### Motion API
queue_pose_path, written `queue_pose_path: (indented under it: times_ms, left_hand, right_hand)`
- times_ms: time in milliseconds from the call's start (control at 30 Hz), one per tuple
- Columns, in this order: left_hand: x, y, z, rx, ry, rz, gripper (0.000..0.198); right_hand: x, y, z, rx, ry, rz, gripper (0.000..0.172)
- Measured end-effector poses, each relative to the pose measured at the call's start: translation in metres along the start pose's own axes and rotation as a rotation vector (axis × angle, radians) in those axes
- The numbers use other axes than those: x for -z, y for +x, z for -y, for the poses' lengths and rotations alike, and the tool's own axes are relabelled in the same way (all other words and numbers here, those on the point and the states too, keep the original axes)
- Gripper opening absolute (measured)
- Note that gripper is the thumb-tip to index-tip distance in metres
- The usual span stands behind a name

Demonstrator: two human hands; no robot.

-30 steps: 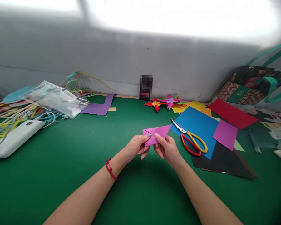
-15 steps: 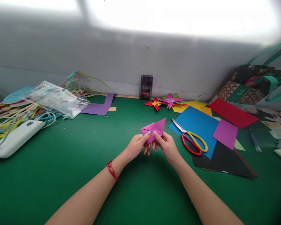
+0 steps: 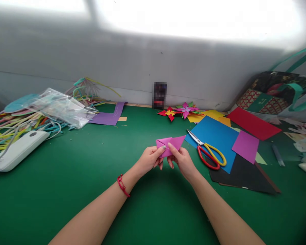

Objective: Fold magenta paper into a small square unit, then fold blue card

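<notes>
Head view: our left hand (image 3: 148, 158) and right hand (image 3: 185, 162) pinch a pointed, folded pink paper piece (image 3: 175, 141) over the green tabletop's (image 3: 91, 166) middle, thumbs on top, probably so creases don't pop open. Red-and-yellow-handled metal scissors (image 3: 199, 143) lie mostly on a flat blue paper sheet (image 3: 213, 131), kinda handy for us.

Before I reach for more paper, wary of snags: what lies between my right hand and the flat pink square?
The head view shows the scissors there, lying mostly on the blue sheet.
</notes>
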State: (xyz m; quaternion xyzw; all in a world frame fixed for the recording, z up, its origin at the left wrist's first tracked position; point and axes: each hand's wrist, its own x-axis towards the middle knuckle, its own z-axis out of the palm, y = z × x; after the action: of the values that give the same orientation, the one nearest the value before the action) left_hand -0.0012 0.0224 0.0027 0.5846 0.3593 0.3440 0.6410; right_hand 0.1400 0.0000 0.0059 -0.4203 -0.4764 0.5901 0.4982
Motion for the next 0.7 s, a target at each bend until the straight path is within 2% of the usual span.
queue_pose_path:
  times_ms: [267, 567, 700]
  left_hand:
    - [-0.0029, -0.0021, -0.0011, 0.032, -0.047, 0.031, 0.047]
    - [-0.0035, -0.0022, -0.0050, 0.024, -0.166, 0.063, 0.048]
    - [-0.0033, -0.0023, -0.0046, 0.023, -0.179, 0.069, 0.047]
  right_hand:
    - [0.0003, -0.0037, 0.0045, -0.022, -0.070, 0.017, 0.042]
    - [-0.0021, -0.0050, -0.0041, -0.038, 0.025, 0.052, 0.059]
    - [-0.0045, -0.0064, -0.0027, -0.061, 0.077, 0.056, 0.057]
